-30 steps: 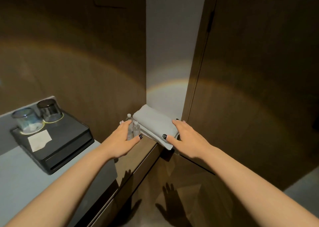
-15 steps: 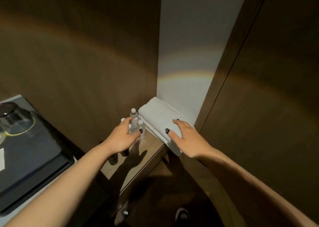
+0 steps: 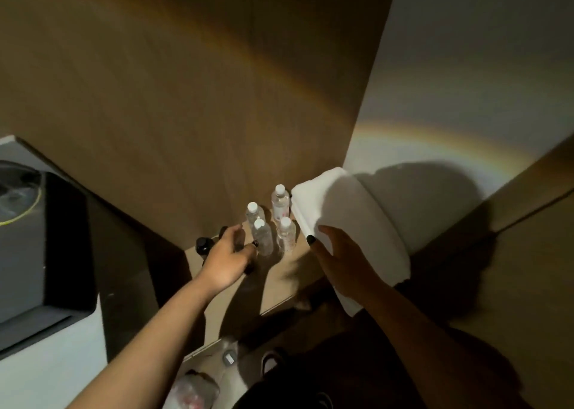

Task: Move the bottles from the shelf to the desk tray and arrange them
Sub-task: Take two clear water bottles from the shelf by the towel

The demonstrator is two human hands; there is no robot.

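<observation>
bottles [image 3: 270,222]: four small clear ones with white caps, standing in a tight bunch at the back left corner of the shelf [image 3: 279,284], right against the wood wall. None had left for the tray yet.
left hand [image 3: 228,261]: fingers loosely spread, reaching in. A second ago it was sitting over the bottles, now it was at the front left one, fingertips about touching it. Couldn't tell if it had a real hold.
right hand [image 3: 344,261]: flat and open on the folded white towel [image 3: 357,222], which got pushed to the right edge of the shelf, so the bottles were now in plain view.
tray [image 3: 46,253]: dark, on the desk at far left, well apart from the shelf.
what it means: the grab looked ready to start, carrying not begun.
dark small things [image 3: 203,245]: by the left hand, couldn't make out what.
</observation>
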